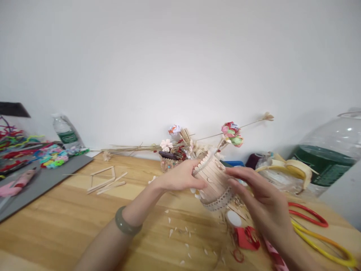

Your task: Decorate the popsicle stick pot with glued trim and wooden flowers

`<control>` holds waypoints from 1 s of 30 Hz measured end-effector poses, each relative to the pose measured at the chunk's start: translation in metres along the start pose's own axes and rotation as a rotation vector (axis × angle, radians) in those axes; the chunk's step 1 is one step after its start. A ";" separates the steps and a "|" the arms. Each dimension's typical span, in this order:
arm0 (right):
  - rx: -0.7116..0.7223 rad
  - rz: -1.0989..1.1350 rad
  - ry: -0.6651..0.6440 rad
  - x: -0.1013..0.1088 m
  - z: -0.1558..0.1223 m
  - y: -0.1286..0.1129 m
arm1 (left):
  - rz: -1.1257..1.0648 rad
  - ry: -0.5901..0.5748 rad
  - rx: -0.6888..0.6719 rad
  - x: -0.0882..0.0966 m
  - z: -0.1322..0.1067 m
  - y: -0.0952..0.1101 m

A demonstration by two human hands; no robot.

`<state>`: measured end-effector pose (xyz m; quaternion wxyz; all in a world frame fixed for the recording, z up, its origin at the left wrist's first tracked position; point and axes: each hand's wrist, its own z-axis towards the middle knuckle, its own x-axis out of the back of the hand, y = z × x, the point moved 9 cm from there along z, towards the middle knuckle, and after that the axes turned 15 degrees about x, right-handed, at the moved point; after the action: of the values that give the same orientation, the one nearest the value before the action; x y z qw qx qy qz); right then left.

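A round pot of pale craft sticks (pixel 216 180) is tilted above the table, with lace trim round its lower end and small white petal shapes on its side. My left hand (pixel 180 175) is closed around its left side, thumb across the front. At the pot's right side is my right hand (pixel 255 192), index finger and thumb brought together close against the sticks. Whatever lies between those fingertips is too small to make out. Colourful folded flowers (pixel 231 131) stand behind the pot.
Loose white petals (pixel 170 232) and a red ribbon roll (pixel 247 238) lie below the hands. Craft sticks (pixel 105 184), a gray mat (pixel 56 177) and a pink glue gun (pixel 24 180) are left. Right are a banana peel (pixel 293 165), large bottle (pixel 327 158) and scissors (pixel 324 241).
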<state>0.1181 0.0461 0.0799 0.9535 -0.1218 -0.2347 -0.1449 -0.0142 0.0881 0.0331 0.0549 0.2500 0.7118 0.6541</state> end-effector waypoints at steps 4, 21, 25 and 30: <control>0.105 -0.069 -0.041 -0.009 -0.001 -0.012 | 0.022 0.029 0.011 0.001 0.001 -0.003; 0.305 -0.192 -0.105 -0.012 -0.001 -0.030 | -0.010 0.035 -0.040 -0.009 0.000 0.003; 0.308 -0.173 -0.140 -0.014 0.003 -0.027 | 0.011 0.048 -0.075 -0.008 -0.002 0.006; 0.314 -0.150 -0.145 -0.016 0.006 -0.024 | 0.032 0.075 -0.104 -0.006 -0.004 0.009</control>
<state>0.0941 0.0290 0.0816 0.9278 0.0362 -0.3311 -0.1680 -0.0080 0.0822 0.0411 0.0309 0.2335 0.6742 0.6999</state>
